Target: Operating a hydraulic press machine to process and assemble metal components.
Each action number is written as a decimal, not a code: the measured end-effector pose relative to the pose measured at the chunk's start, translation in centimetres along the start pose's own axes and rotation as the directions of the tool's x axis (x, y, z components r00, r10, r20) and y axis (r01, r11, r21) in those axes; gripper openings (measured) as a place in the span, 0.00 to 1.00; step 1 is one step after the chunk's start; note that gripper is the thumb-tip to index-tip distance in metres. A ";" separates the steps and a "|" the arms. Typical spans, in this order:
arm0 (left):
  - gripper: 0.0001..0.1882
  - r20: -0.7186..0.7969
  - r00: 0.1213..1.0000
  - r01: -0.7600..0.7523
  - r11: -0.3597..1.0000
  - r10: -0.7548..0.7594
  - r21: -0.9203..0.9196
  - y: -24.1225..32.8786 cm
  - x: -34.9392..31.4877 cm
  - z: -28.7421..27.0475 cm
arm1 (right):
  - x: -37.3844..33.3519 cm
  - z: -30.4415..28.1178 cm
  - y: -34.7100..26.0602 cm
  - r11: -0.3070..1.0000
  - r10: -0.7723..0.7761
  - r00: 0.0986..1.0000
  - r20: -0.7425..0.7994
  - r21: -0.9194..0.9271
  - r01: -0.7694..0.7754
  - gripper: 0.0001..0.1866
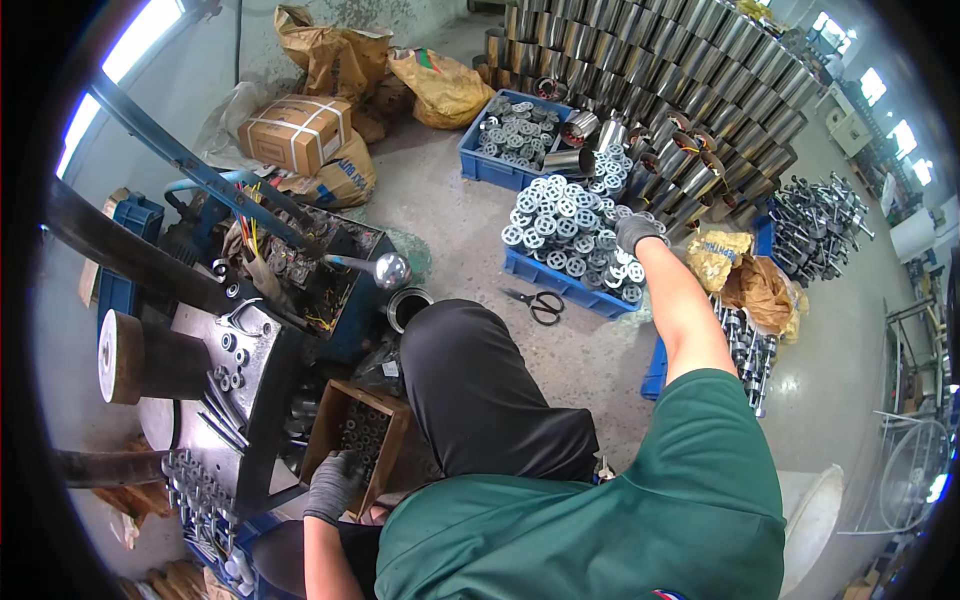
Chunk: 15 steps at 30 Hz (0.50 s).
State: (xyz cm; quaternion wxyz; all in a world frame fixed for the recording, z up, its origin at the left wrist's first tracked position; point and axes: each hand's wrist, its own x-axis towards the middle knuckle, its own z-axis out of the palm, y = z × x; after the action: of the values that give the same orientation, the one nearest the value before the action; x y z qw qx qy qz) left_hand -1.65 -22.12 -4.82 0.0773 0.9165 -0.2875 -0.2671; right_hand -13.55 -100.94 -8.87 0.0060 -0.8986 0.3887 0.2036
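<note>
My right hand [638,232], in a dark grey glove, reaches out to the right edge of a heap of spoked metal discs [566,222]. Its fingers curl down against the heap; whether a disc is in them is hidden. The heap rises above the rim of a blue crate [570,283] on the floor. At the lower left my left hand [335,487], also gloved, is at the near end of a wooden box [389,408]. Inside that box lie many small metal rings [365,434]. The left fingers are curled, and what they hold cannot be made out.
Left of me stands a machine table [262,350] with rings, rods and a thick cylinder [150,358]. A ball-ended lever [392,270] juts out over the floor. Scissors [540,304] lie before my knee. Stacked metal tubes [640,40] and crated shafts [815,225] stand beyond.
</note>
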 end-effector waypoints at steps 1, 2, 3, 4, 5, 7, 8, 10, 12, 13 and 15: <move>0.20 -0.005 1.000 -0.013 1.000 0.013 0.006 -0.3 0.3 0.4 | 0.2 -0.1 -0.4 1.000 -0.005 1.000 0.002 -0.028 0.006 0.20; 0.20 -0.003 1.000 -0.007 1.000 0.007 0.009 -0.5 0.3 0.8 | 0.5 -0.2 -0.7 1.000 -0.011 1.000 0.005 -0.024 0.011 0.20; 0.20 -0.039 0.999 -0.017 1.000 0.016 -0.026 -0.7 0.3 1.1 | 0.9 -0.2 -1.0 1.000 -0.005 1.000 -0.005 -0.028 0.005 0.20; 0.19 -0.083 0.996 -0.041 0.997 0.036 -0.059 -0.9 0.3 1.3 | 1.3 -0.2 -1.3 0.999 0.013 1.000 -0.009 -0.031 -0.013 0.20; 0.19 -0.070 0.997 -0.025 0.998 0.021 -0.053 -1.2 0.3 1.4 | 1.8 -0.2 -1.7 0.993 -0.061 0.998 -0.012 -0.099 0.060 0.19; 0.19 -0.058 0.998 -0.027 0.998 0.024 -0.048 -1.8 0.4 1.6 | 2.9 0.2 -2.8 0.954 -0.157 0.987 0.012 -0.256 0.155 0.18; 0.19 -0.053 0.998 -0.021 0.999 0.019 -0.050 -2.1 0.4 1.7 | 3.5 0.5 -3.7 0.919 -0.178 0.984 0.027 -0.353 0.176 0.17; 0.19 -0.037 0.999 -0.016 0.999 0.014 -0.048 -2.8 0.5 2.0 | 3.9 2.2 -5.6 0.839 -0.265 0.964 -0.019 -0.497 0.221 0.16; 0.20 -0.040 0.999 0.012 0.998 -0.015 -0.058 -3.4 0.6 2.5 | 3.8 3.6 -6.7 0.833 -0.231 0.973 0.028 -0.512 0.212 0.17; 0.20 -0.044 0.998 0.032 0.997 -0.035 -0.065 -3.6 0.5 2.7 | 3.9 3.8 -7.1 0.847 -0.202 0.979 -0.003 -0.503 0.173 0.18; 0.19 -0.084 0.996 0.028 0.995 -0.036 -0.094 -4.0 0.3 3.3 | 3.3 3.7 -7.0 0.894 -0.135 0.990 -0.031 -0.434 0.109 0.18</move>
State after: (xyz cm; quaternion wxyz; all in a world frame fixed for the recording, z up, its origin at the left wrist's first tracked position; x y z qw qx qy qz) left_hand -1.28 -18.96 -8.97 0.1278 0.9271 -0.2565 -0.2417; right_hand -7.92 -97.73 -14.52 -0.1917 -0.9059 0.2770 0.2565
